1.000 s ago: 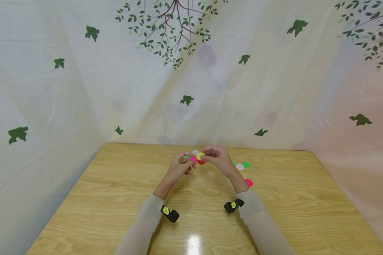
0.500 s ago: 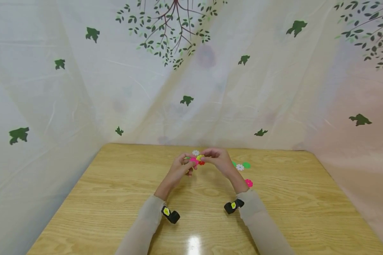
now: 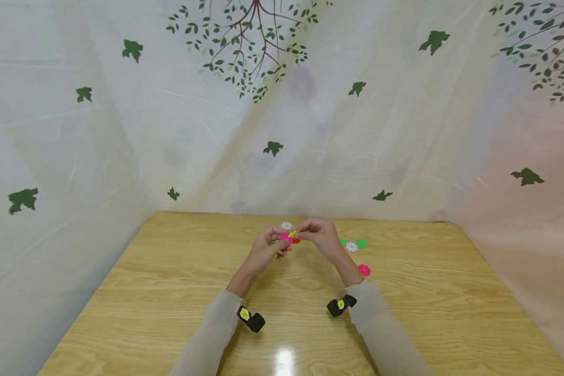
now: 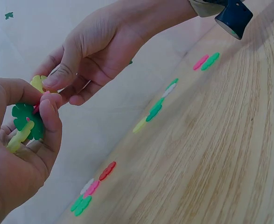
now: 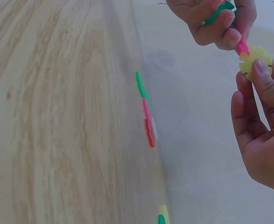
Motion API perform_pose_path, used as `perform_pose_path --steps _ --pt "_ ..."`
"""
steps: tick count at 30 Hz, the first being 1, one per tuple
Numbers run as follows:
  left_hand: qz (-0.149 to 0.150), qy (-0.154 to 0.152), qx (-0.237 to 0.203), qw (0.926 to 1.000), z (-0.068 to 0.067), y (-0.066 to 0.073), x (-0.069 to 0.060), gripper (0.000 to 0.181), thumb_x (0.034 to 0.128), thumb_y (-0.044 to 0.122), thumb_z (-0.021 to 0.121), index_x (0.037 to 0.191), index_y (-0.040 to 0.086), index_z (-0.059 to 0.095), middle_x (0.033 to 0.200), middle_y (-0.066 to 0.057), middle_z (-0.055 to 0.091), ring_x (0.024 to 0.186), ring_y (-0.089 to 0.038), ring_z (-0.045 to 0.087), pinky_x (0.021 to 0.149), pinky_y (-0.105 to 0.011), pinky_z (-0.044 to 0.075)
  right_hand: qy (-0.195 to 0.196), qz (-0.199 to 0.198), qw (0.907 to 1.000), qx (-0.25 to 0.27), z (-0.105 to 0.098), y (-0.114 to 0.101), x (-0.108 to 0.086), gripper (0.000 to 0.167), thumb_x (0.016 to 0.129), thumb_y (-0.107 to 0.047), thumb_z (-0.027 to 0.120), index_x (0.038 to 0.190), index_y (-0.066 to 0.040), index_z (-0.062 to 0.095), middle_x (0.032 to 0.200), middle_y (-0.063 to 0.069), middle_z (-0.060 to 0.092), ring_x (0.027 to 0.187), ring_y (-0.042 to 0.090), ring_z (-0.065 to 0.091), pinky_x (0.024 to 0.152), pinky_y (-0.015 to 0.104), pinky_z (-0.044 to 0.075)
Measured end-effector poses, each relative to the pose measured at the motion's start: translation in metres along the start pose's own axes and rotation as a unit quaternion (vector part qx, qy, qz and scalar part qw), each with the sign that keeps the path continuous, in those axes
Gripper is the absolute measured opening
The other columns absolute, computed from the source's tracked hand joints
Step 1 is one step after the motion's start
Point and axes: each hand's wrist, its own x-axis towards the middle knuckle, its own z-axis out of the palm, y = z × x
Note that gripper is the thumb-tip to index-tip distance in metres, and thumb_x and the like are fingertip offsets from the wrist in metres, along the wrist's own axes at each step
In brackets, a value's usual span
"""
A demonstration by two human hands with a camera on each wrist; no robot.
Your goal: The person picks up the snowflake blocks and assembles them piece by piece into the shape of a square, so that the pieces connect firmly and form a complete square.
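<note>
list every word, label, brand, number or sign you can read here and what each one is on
None can be read in any view.
Left yellow patch on the left wrist device: any marking is too small to read.
Right yellow patch on the right wrist device: likewise too small.
Yellow piece pinched by the right hand: no lettering seen.
Backdrop: printed pictures, no words seen.

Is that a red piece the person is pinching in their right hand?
No, the right wrist view shows the right hand pinching a yellow notched disc between thumb and fingers.
</note>
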Motion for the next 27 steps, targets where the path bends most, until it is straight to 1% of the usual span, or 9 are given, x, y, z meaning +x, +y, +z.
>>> perform_pose_path --steps 4,8,15,21,25,27 --pt "0.000 -0.007 -0.005 1.0000 0.0013 0.0018 -0.0035 0.026 0.1000 -0.002 0.057 0.123 -0.011 0.051 0.083 0.000 0.068 0.065 -0.006 0.060 0.059 -0.020 0.051 0.002 -0.006 0.9999 0.011 0.0014 0.0025 -0.0018 0.011 0.088 0.011 0.070 0.094 0.020 0.067 0.086 -0.005 0.077 0.081 0.007 0.072 0.077 0.024 0.061" --pt "-0.003 -0.015 -0.003 0.9999 0.0021 0.0035 -0.0058 0.028 0.0999 -0.002 0.057 0.125 -0.012 0.051 0.085 -0.002 0.068 0.067 -0.007 0.061 0.062 -0.020 0.051 0.004 0.004 0.9999 0.014 0.0015 0.0044 -0.0027 0.009 0.088 0.013 0.069 0.093 0.020 0.067 0.086 -0.002 0.077 0.080 0.008 0.073 0.077 0.024 0.061" --pt "-0.007 -0.019 -0.005 0.9998 0.0024 0.0040 -0.0060 0.024 0.0982 -0.004 0.057 0.121 -0.008 0.054 0.087 -0.002 0.068 0.069 -0.009 0.062 0.063 -0.021 0.051 -0.001 0.021 0.9997 0.009 0.0028 0.0040 -0.0016 0.011 0.088 0.013 0.068 0.094 0.022 0.065 0.081 -0.009 0.075 0.078 0.007 0.071 0.075 0.023 0.060" --pt "-0.009 -0.019 -0.007 0.9998 0.0011 0.0042 -0.0058 0.022 0.0980 -0.005 0.056 0.120 -0.006 0.055 0.087 -0.003 0.069 0.069 -0.009 0.062 0.063 -0.021 0.051 0.000 0.026 0.9995 0.017 0.0051 0.0031 -0.0010 0.009 0.089 0.014 0.066 0.092 0.022 0.065 0.079 -0.010 0.074 0.076 0.008 0.070 0.074 0.023 0.060" --pt "-0.007 -0.014 -0.010 0.9998 0.0028 0.0052 -0.0064 0.020 0.0982 -0.005 0.056 0.119 -0.006 0.055 0.086 -0.001 0.068 0.070 -0.008 0.063 0.063 -0.020 0.051 0.009 0.037 0.9989 0.027 0.0068 0.0024 -0.0012 0.002 0.089 0.015 0.066 0.089 0.017 0.068 0.078 -0.010 0.074 0.075 0.008 0.070 0.073 0.023 0.060" --pt "-0.005 -0.010 -0.011 0.9999 0.0041 0.0059 -0.0066 0.019 0.0982 -0.006 0.055 0.118 -0.006 0.055 0.085 0.001 0.067 0.069 -0.007 0.063 0.062 -0.019 0.051 0.015 0.044 0.9985 0.028 0.0077 0.0015 -0.0014 0.004 0.089 0.015 0.066 0.087 0.013 0.069 0.077 -0.010 0.074 0.074 0.008 0.070 0.072 0.023 0.060"
